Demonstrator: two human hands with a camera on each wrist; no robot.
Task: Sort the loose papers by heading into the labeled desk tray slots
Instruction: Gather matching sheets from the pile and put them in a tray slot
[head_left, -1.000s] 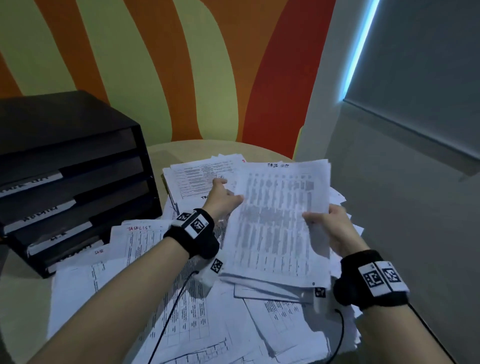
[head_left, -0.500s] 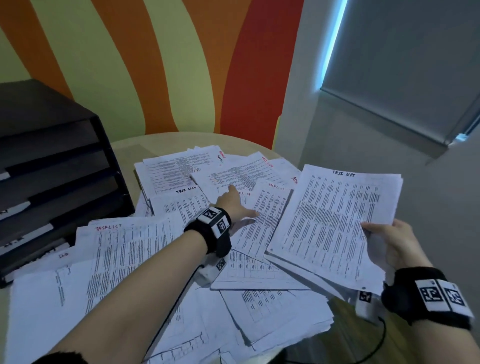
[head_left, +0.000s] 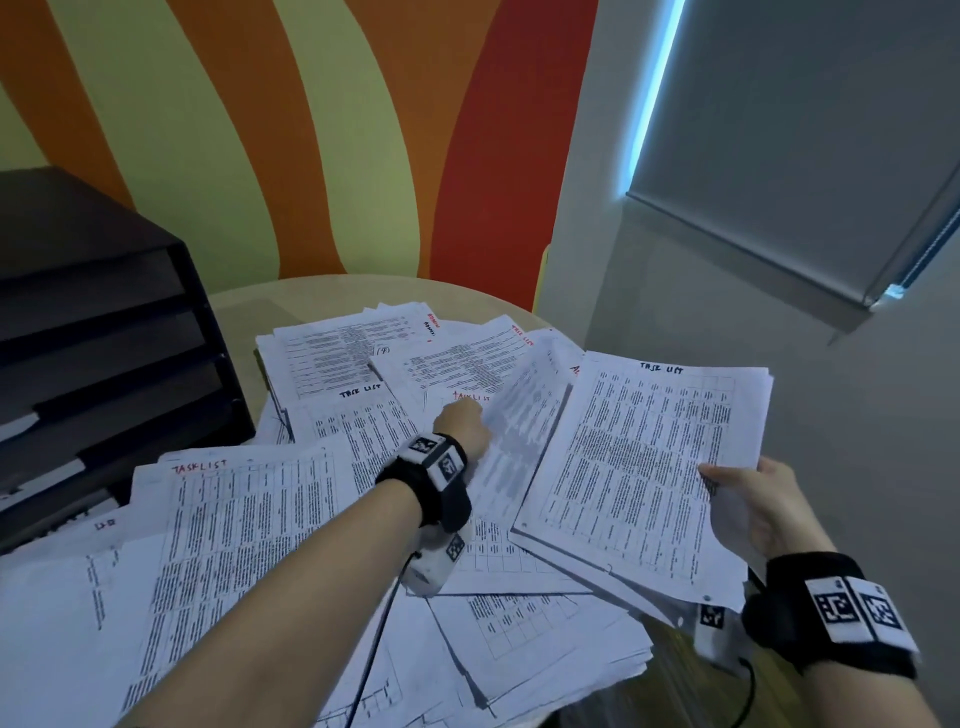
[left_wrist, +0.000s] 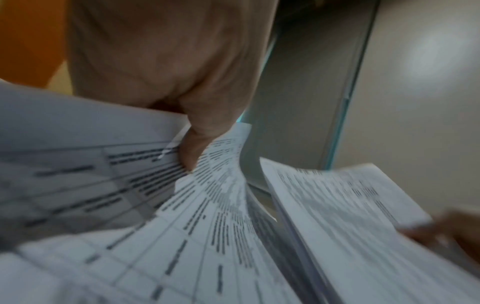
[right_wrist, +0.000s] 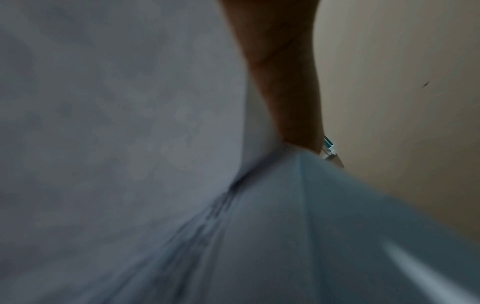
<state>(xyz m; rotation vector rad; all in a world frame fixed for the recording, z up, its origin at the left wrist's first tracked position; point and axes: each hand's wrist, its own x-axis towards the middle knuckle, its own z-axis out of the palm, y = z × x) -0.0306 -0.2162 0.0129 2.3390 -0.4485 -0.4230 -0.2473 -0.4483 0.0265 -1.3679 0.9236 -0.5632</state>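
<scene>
Loose printed papers (head_left: 332, 358) cover the round table, several headed "TASK LIST". My right hand (head_left: 748, 504) grips the right edge of a thin stack of Task List sheets (head_left: 644, 457), held above the table's right side; the right wrist view shows only its pale underside (right_wrist: 116, 123). My left hand (head_left: 465, 418) pinches the corner of another sheet (head_left: 524, 421) and lifts it off the pile, so it curls up blurred. In the left wrist view my thumb (left_wrist: 192, 148) lies on that sheet (left_wrist: 207, 205). The black desk tray (head_left: 104, 364) with labelled slots stands at the left.
The bare wooden tabletop (head_left: 244, 312) shows between the tray and the papers. A striped orange, green and red wall stands behind. A grey wall and a window blind (head_left: 779, 156) are on the right, past the table's edge.
My right hand carried the Task List stack from the middle out to the right. My left hand let go of it, reached into the pile and now lifts one sheet.
</scene>
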